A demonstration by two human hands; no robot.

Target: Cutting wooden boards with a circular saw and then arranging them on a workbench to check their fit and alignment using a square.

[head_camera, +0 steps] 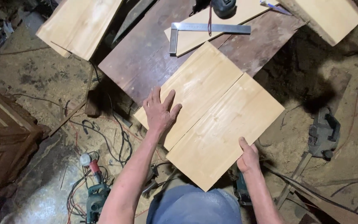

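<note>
right hand (248,157) fingers hidden under pale board (226,130).

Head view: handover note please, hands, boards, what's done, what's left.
Left hand: flat on the left board, fingers spread.
Right hand: gripping the near edge of the right board.
Boards: side by side on the dark bench, long edges meeting in a tight seam.
Done: boards butted together.
Left: no fastening or clamps visible. Steel square lies beyond, untouched.
</note>
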